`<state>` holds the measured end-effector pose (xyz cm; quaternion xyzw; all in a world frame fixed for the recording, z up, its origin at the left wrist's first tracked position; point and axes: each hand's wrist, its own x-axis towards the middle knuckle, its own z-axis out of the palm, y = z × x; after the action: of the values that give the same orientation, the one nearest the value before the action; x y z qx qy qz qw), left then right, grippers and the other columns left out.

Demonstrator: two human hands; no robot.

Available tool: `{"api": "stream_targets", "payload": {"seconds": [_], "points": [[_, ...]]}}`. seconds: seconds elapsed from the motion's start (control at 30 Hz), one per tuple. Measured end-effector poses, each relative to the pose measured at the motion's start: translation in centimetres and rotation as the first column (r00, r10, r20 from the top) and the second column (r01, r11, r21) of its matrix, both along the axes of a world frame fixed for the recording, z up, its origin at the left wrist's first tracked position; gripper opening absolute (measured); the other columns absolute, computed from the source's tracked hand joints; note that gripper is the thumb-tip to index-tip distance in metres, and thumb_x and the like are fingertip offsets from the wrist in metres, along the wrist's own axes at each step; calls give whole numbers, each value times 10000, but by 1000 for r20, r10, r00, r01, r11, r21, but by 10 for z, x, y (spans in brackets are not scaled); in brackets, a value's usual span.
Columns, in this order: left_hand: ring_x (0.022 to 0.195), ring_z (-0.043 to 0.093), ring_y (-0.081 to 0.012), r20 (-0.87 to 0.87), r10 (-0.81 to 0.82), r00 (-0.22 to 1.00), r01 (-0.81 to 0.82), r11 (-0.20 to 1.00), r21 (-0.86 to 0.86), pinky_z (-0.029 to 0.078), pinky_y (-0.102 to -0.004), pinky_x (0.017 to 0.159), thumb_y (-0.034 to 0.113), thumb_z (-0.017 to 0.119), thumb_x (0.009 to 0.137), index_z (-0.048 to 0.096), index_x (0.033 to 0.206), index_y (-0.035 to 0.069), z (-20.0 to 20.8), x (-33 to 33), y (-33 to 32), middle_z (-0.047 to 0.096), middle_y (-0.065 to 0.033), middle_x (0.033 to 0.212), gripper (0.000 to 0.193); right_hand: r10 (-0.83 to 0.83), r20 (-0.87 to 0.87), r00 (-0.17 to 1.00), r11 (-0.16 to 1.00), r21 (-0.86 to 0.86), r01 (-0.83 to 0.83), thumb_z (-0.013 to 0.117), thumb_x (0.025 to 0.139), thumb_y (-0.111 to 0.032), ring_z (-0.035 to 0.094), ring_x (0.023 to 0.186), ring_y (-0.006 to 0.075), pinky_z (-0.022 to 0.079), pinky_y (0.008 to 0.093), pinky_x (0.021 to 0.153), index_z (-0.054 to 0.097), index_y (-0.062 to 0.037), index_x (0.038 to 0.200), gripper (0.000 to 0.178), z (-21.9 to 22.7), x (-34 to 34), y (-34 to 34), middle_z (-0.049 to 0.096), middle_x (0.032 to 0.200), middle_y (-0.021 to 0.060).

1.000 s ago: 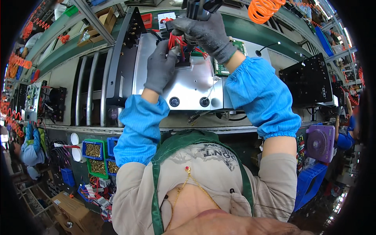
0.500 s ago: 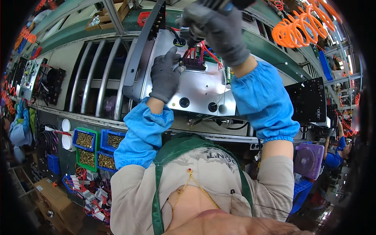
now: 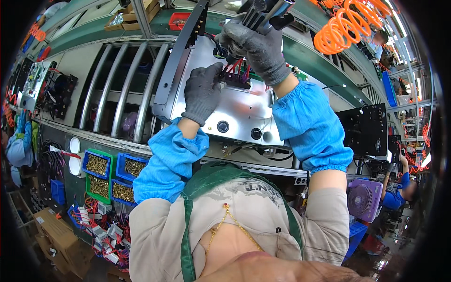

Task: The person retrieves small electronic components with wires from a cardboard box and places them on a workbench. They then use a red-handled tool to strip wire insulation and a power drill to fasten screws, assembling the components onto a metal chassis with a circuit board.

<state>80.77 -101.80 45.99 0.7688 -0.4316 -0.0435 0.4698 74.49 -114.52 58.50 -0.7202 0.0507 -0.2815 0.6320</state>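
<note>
My right hand (image 3: 260,51), in a grey glove, is wrapped round a silver and black power screwdriver (image 3: 270,8). Its lower end reaches down to the left end of a black terminal block (image 3: 236,83) with red wires (image 3: 242,68). My gloved left hand (image 3: 203,91) lies on the silver metal panel (image 3: 239,113), its fingers bent in against the block's left end; what they pinch, if anything, is hidden. Along the panel's left side stands a dark grey metal plate (image 3: 176,70). Part of a green circuit board shows behind my right hand.
Metal rollers (image 3: 110,89) lie left of the panel. Blue bins (image 3: 98,164) of brass-coloured screws stand at lower left, above a heap of wired white parts (image 3: 105,237). An orange coiled hose (image 3: 340,33) hangs at upper right. A black panel (image 3: 364,131) and purple fan (image 3: 364,199) are at right.
The screwdriver and my right hand have come down and nearer the block's left end. My left fingers have shifted slightly right, toward the tool's tip. The whole view has shifted a little.
</note>
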Motion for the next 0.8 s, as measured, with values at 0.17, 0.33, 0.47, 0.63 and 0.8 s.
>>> {"api": "stream_targets", "payload": {"seconds": [0.17,0.33,0.47,0.63,0.8], "points": [[953,564,-279,72,-17,997,19,999,-26,474,-397,808,112,680,733,627,1094,133,-3,2,-1,642,-81,922,366,239,-53,970,969,81,-235,699,777,-134,608,623,112,454,234,520,628,19,927,225,12,-2,3,657,736,105],[960,581,-265,52,-24,998,27,997,-70,483,-375,803,87,677,723,630,1077,110,-4,2,0,655,-87,933,358,102,-162,982,993,-40,-110,711,759,-152,633,654,136,490,245,560,632,3,935,248,16,16,10,666,751,103],[955,623,-222,50,-38,998,40,999,-27,494,-324,804,12,653,731,612,1096,57,5,0,3,671,-97,944,370,-6,-181,983,990,-139,-19,713,765,-168,655,674,142,529,251,616,641,2,943,257,14,15,14,676,770,101],[983,564,-296,52,-11,999,14,998,-59,474,-411,830,127,670,737,634,1099,149,-7,2,-1,638,-101,979,364,-57,-63,996,990,-134,48,710,789,-200,653,679,129,524,238,608,649,-6,946,257,-1,17,4,680,777,97],[971,575,-295,70,15,997,-12,999,-32,479,-410,825,116,654,753,628,1130,159,-5,0,-2,631,-109,975,381,-24,-12,1000,995,-95,23,708,793,-174,630,658,118,518,240,596,622,-2,930,237,-1,11,6,652,741,74]]}}
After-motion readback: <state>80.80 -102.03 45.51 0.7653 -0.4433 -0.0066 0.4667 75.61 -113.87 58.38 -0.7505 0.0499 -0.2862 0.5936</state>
